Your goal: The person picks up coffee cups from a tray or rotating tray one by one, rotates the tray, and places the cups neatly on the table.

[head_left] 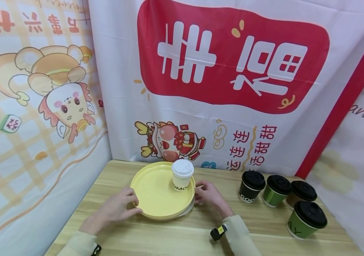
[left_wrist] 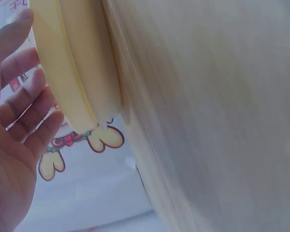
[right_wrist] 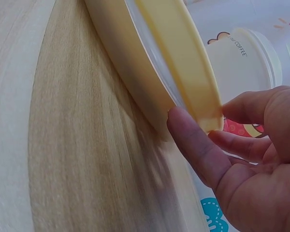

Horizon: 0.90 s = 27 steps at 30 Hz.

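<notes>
A round yellow tray point(head_left: 156, 195) has a white lidded paper cup point(head_left: 182, 176) standing upright on its right half. Under the tray a pale round piece point(head_left: 186, 209) peeks out at the front right, and the right wrist view shows a whitish gap between the two. My left hand point(head_left: 119, 206) holds the tray's left rim, with the thumb and bent fingers at the edge. On the opposite side, my right hand point(head_left: 210, 195) grips the right rim. In the right wrist view one fingertip reaches into the gap below the tray, while other fingers touch its upper edge.
Several black-lidded paper cups stand on the wooden table point(head_left: 201, 234) to the right: a black one point(head_left: 250, 186), a green one point(head_left: 275, 191), a brown one point(head_left: 301, 193) and a nearer green one point(head_left: 306, 219). Printed cloth point(head_left: 121, 89) hangs behind and at the sides.
</notes>
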{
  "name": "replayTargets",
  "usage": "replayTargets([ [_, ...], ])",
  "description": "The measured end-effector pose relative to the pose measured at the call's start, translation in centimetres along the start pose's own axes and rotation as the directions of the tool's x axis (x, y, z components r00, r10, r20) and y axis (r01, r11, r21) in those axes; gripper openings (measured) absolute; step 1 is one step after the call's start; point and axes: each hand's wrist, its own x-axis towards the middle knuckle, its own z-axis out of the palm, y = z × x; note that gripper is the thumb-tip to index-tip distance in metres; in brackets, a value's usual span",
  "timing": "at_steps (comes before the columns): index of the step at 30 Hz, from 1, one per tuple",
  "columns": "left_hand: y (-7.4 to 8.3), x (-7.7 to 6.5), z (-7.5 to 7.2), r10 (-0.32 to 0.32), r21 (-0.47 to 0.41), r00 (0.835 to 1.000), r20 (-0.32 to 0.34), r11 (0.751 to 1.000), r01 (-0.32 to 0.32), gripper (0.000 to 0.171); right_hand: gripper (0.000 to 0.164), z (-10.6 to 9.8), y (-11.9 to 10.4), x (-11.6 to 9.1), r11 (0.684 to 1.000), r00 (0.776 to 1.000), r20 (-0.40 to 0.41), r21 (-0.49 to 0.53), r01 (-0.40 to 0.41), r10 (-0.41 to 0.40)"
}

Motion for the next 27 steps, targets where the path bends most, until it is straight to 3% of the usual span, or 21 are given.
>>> replayTargets([
  [11,-0.9,-0.1,-0.4,-0.052,-0.039,0.998,0.041,0.998,0.054,0.027,0.032,0.0,-0.1,0.0,1.0,1.0,-0.008,-0.005,-0.014,0.014],
  [17,-0.4,0.6,-0.1,-0.065,0.008,0.997,-0.03,0.998,0.065,0.014,0.032,0.0,0.0,0.0,1.0,1.0,-0.011,-0.01,-0.015,0.015],
  [22,0.7,1.2,0.4,0.0,0.047,0.993,-0.121,0.999,0.006,0.009,0.033,0.0,0.2,0.1,1.0,1.0,-0.008,-0.011,-0.019,0.019],
  [27,1.9,1.5,0.5,0.079,0.06,0.992,-0.102,0.996,-0.073,0.015,0.034,-0.1,0.3,0.1,1.0,1.0,-0.006,-0.005,-0.01,0.01],
])
